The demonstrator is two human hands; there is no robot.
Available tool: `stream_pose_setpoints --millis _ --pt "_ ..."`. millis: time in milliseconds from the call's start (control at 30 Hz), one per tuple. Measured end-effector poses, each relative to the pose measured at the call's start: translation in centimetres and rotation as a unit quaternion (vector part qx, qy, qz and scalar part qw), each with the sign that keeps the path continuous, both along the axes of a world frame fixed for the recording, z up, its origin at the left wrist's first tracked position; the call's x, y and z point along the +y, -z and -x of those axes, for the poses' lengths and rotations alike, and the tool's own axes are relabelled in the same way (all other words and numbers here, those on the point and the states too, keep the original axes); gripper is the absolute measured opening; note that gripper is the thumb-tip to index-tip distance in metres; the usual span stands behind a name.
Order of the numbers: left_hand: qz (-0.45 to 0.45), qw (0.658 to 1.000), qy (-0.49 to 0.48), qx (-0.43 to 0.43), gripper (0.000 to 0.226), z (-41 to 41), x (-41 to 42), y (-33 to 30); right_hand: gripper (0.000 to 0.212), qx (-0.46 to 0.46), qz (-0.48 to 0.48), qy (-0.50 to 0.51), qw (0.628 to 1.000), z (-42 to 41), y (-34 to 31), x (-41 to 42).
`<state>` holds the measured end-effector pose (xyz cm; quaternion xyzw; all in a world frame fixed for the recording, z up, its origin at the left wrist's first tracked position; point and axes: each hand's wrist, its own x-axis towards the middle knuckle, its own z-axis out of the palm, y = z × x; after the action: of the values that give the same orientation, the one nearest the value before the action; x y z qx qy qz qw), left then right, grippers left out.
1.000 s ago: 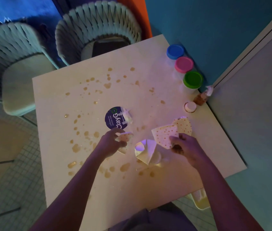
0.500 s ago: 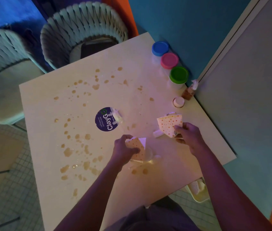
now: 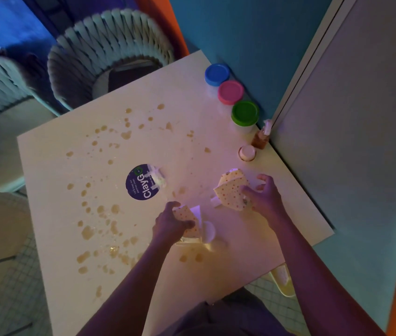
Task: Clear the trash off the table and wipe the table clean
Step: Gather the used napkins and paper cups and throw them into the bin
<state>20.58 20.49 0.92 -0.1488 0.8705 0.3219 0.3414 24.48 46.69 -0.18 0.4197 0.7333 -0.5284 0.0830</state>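
Observation:
The white square table (image 3: 75, 161) is speckled with brown spill spots (image 3: 87, 232). My left hand (image 3: 170, 224) grips a folded piece of dotted paper (image 3: 187, 215) near the front middle of the table, beside a small white crumpled scrap (image 3: 208, 231). To the right, my right hand (image 3: 263, 198) pinches another crumpled dotted paper (image 3: 229, 192) with its thumb, the other fingers spread above it. A round dark blue ClayGo sticker (image 3: 141, 183) lies flat in the middle, with a bit of white torn paper (image 3: 159, 178) at its edge.
Three tubs with blue (image 3: 217, 73), pink (image 3: 230, 92) and green (image 3: 245, 113) lids line the far right edge by the teal wall. A small amber spray bottle (image 3: 261, 137) and a little white-capped jar (image 3: 247, 152) follow. Two woven chairs (image 3: 109, 44) stand behind. A pale bin (image 3: 283, 280) sits below the front right.
My left hand picked up the dotted paper from the front middle and still holds it. My right hand has kept its paper, shifting slightly; its fingers now spread more.

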Motion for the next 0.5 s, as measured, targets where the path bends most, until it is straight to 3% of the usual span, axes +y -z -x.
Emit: stream_pose_setpoints --millis 200,500 --pt "0.002 0.999 -0.039 -0.004 0.074 -0.5 -0.1 2.0 0.102 -0.038 -0.039 -0.103 0.993 0.4 0.3 -0.6" --pt "-0.025 0.994 -0.103 0.016 0.074 -0.7 0.0 1.2 0.091 -0.084 -0.111 -0.175 0.975 2.5 0.4 -0.8"
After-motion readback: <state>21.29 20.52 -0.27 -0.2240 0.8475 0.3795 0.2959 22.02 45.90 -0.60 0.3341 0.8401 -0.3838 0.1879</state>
